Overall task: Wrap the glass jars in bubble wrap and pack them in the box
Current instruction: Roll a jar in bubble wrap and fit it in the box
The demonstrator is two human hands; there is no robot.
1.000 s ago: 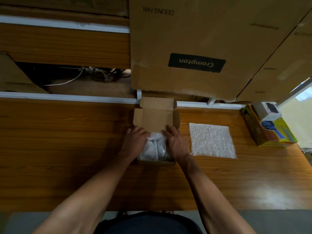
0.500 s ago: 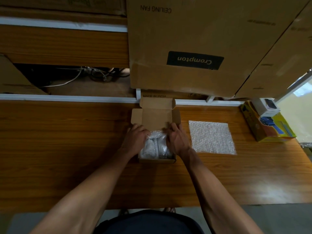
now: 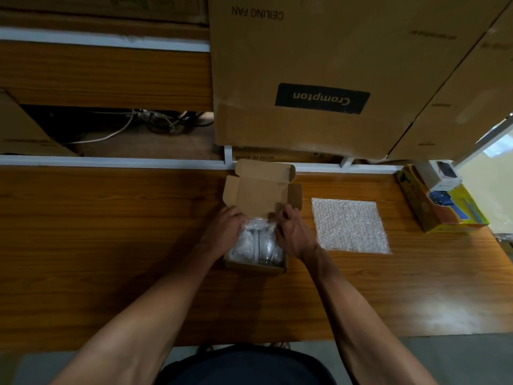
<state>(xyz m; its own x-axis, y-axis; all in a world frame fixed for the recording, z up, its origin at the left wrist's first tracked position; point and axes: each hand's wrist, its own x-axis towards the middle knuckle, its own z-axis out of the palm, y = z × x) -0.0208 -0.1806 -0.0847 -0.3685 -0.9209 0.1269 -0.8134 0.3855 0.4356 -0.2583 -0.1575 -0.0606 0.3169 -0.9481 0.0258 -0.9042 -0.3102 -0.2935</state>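
A small open cardboard box (image 3: 262, 194) sits mid-table with its lid folded back. Inside lie jars wrapped in bubble wrap (image 3: 256, 244), packed side by side. My left hand (image 3: 223, 232) rests on the left side of the wrapped jars, fingers curled over the bundle's far end. My right hand (image 3: 293, 232) covers the right side, fingertips pinching the wrap at the far end. A spare flat sheet of bubble wrap (image 3: 349, 225) lies on the table to the right of the box.
The wooden table (image 3: 111, 232) runs left to right. Large cardboard cartons (image 3: 319, 73) stand behind it. A yellow box (image 3: 441, 207) with a small white box (image 3: 441, 176) on it sits at the far right. Cables (image 3: 155, 122) lie behind the table.
Both hands stay on the wrapped jars in the box; their fingers have shifted a little toward the far end of the bundle. The camera view moved slightly.
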